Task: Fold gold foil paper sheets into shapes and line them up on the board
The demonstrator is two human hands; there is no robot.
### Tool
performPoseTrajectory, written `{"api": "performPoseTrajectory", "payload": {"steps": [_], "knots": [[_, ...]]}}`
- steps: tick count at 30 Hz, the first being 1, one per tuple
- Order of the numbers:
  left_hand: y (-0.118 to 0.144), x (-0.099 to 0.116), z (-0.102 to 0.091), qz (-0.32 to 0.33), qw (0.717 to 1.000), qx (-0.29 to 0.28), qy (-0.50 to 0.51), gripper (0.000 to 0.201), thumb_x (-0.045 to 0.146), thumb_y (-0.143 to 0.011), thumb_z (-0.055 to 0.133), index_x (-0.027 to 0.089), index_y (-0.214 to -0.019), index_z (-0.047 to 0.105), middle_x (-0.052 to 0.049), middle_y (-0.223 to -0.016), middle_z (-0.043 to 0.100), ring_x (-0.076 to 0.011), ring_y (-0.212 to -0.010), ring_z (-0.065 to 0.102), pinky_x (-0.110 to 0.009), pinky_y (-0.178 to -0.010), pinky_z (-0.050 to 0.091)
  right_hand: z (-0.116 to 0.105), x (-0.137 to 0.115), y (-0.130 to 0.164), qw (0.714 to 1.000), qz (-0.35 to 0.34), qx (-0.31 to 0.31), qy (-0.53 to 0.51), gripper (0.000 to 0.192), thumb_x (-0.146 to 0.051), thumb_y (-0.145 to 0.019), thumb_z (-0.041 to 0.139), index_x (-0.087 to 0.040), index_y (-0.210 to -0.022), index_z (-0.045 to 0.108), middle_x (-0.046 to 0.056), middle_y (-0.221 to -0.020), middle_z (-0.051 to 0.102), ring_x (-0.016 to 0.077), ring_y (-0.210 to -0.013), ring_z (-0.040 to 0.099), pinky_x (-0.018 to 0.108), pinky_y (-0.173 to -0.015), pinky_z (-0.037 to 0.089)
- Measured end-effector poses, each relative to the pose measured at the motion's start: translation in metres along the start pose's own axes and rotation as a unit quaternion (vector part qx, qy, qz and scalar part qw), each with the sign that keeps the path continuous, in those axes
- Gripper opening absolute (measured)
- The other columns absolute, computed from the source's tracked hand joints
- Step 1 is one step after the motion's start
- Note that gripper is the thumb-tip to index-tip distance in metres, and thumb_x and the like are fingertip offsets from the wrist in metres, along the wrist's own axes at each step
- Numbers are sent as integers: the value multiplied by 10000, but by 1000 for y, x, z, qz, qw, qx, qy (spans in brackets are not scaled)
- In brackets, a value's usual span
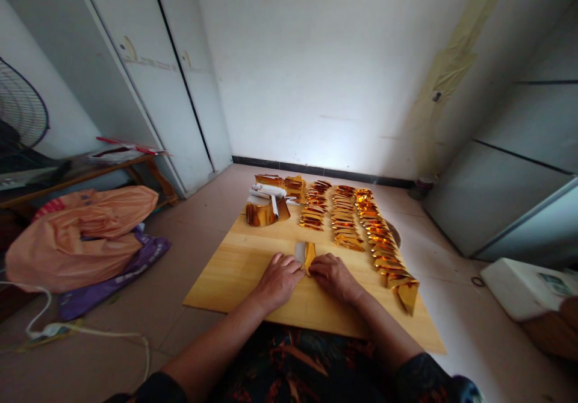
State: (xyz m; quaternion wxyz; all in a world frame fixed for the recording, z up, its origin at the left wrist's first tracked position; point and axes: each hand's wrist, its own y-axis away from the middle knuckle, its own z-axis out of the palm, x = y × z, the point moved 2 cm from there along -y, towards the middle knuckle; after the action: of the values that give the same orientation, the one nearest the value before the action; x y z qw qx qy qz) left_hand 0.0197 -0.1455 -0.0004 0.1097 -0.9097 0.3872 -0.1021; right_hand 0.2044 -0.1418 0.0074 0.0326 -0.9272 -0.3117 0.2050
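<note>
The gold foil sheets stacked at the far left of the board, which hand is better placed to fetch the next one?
Probably the left. Both hands pinch the gold paper piece, but the left hand sits on the same side as the foil stack; the right hand would have to cross over.

Gold foil sheet [307, 253], part-folded.
It lay flat, near-centre on the board, white underside showing on its left.

No text, label, brand, number or sign can be read anywhere in the view. The small marks on the white cupboard doors [149, 59] and the printed patch on the white box [524, 285] at the right are too blurred to make out.
</note>
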Motion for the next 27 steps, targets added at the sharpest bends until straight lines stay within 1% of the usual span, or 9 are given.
{"api": "performPoseTrajectory", "payload": {"steps": [5, 9, 12, 16, 20, 23, 27], "knots": [[0, -3, 0, 15, 1000, 2, 2, 225, 225, -920, 463, 279, -1085, 606, -26, -1075, 648, -180, -1050, 525, -378, -932, 331, 0, 0, 0, 1000, -3, -9, 23, 185, -259, -905, 510, -270, -969, 684, 35, -1017, 654, 186, -947, 527, 304, -796, 369], [2, -7, 7, 42, 999, 15, 8, 261, 204, -924, 447, 262, -1133, 592, -29, -1152, 634, -170, -1069, 539, -364, -929, 362, -1, 0, 0, 999, -4, -10, 35, 187, -258, -905, 508, -279, -974, 681, 36, -1027, 647, 181, -949, 524, 298, -792, 365], [4, -10, 14, 57, 998, 24, 15, 287, 184, -920, 445, 247, -1166, 579, -31, -1194, 625, -164, -1092, 546, -365, -966, 367, 0, 0, -1, 999, -4, -11, 41, 187, -265, -910, 504, -280, -969, 681, 33, -1027, 645, 174, -944, 520, 292, -796, 367], [6, -13, 17, 52, 998, 26, 20, 303, 169, -920, 433, 252, -1175, 574, -25, -1218, 624, -172, -1109, 557, -415, -1033, 333, 1, 2, 0, 999, -5, -9, 42, 183, -267, -908, 508, -282, -975, 678, 30, -1043, 644, 173, -948, 521, 292, -794, 367], [5, -14, 15, 51, 998, 19, 34, 303, 171, -907, 446, 259, -1160, 587, -25, -1219, 626, -170, -1110, 563, -417, -1048, 329, 2, 7, -1, 999, -30, -4, 37, 179, -266, -904, 519, -276, -977, 681, 34, -1033, 651, 171, -933, 531, 286, -776, 363], [3, -10, 13, 29, 998, 18, 53, 276, 166, -883, 472, 259, -1102, 612, -20, -1181, 644, -167, -1084, 575, -422, -1063, 300, 3, 12, -4, 998, -55, 1, 33, 168, -280, -898, 538, -281, -971, 689, 24, -1010, 664, 166, -912, 540, 280, -753, 355], [-1, 1, 9, -46, 996, 37, 65, 233, 187, -839, 543, 256, -1054, 598, -14, -1056, 678, -174, -990, 597, -447, -1042, 281, 5, 17, -4, 996, -80, 19, 29, 187, -317, -906, 530, -271, -971, 699, 40, -980, 673, 166, -892, 545, 284, -740, 350]]}}
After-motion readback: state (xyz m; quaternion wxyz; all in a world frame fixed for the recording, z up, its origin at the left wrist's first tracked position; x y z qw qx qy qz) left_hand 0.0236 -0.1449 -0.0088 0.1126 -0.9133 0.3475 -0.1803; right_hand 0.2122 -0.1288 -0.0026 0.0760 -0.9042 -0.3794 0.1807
